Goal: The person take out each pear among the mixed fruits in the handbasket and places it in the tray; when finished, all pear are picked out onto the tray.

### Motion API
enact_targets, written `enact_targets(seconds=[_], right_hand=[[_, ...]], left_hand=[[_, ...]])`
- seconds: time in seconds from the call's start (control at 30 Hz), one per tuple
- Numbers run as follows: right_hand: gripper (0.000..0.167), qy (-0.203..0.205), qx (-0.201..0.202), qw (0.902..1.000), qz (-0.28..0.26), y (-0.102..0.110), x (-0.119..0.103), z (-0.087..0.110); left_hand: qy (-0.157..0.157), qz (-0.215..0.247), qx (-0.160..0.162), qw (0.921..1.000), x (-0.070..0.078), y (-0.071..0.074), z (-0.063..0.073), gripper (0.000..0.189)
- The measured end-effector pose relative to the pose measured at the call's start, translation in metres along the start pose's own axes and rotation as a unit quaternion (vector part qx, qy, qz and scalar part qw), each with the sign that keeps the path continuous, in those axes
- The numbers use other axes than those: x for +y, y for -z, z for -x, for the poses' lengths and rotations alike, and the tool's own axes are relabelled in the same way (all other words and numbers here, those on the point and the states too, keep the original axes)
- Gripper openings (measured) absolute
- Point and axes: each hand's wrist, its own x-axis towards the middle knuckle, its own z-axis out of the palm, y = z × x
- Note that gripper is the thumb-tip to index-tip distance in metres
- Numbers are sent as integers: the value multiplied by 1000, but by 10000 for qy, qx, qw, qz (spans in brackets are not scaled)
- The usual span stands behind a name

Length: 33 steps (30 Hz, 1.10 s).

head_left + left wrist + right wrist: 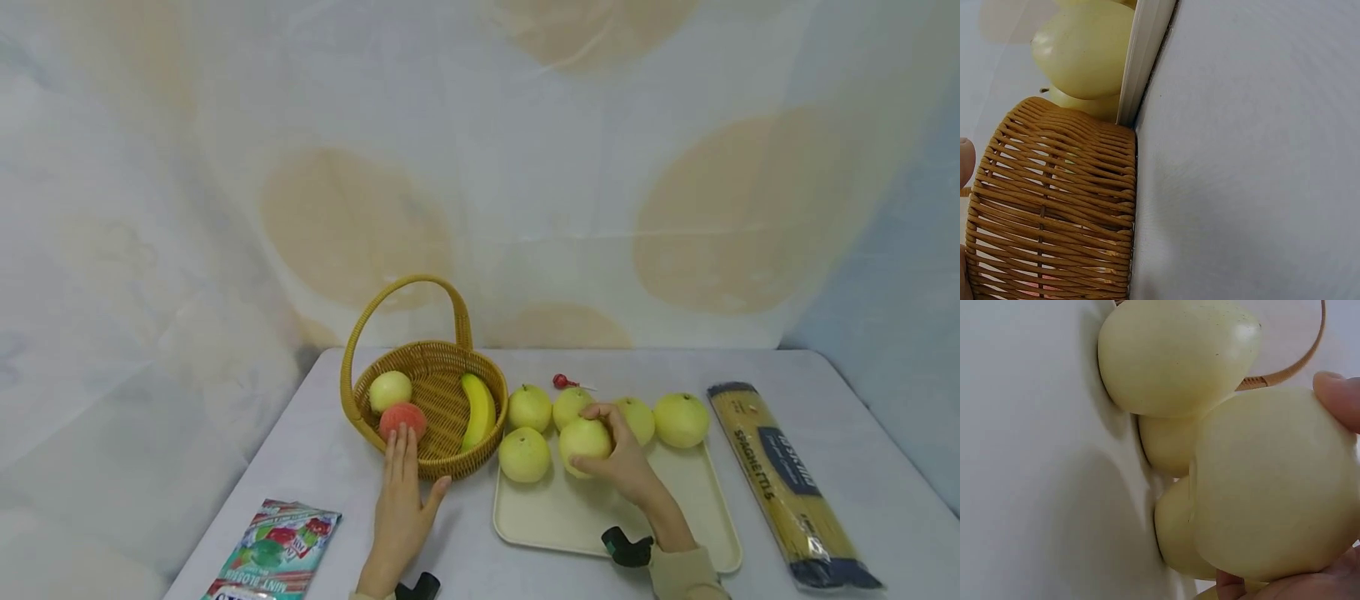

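Observation:
My right hand (618, 462) grips a pale yellow pear (585, 442) between thumb and fingers, over the cream tray (551, 521). The right wrist view shows this pear held clear of the tray, close in front of other pears (1172, 362). My left hand (405, 508) reaches to the front rim of the wicker basket (438, 400), its fingers straight and overlapping a pinkish-red peach (402, 413). Beside the peach in the basket lie a pale yellow-green fruit (390, 390) and a banana (478, 412).
More pears (681, 419) stand along the tray's back and left side. A small red lollipop (564, 382) lies behind them. To the right is a spaghetti pack (787, 475); at the front left lies a candy bag (277, 546). The basket handle (408, 282) arches upright.

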Motion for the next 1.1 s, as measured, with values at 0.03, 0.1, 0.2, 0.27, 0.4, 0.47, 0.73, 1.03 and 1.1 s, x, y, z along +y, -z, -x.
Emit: enact_targets(seconds=[0.03,0.1,0.2,0.27,0.4,0.47,0.73,1.03,1.1], right_hand=[[53,18,-33,10000,-6,0,2,0],[47,80,-115,9999,-54,-2,4,-1],[40,168,-250,9994,-164,-6,9,-1],[37,190,-290,9991,-236,-8,11,0],[32,275,-294,9984,-394,-11,11,1],[29,283,-317,9981,-454,-11,9,2],[31,58,-374,9992,-145,0,-8,2],[34,575,-403,9946,-761,7,-12,-1],[35,673,-395,9937,-806,8,-13,-1]], left_hand=[[23,17,-5,10000,0,0,0,88],[51,63,1,10000,1,0,0,88],[86,95,-11,9999,3,1,0,88],[107,120,-36,9999,4,1,0,88],[102,119,-61,9999,5,1,0,87],[94,107,-60,9999,5,1,0,87],[39,68,-49,10000,3,2,1,86],[70,99,-68,9999,4,3,0,86],[47,119,-24,9999,5,3,0,86]])
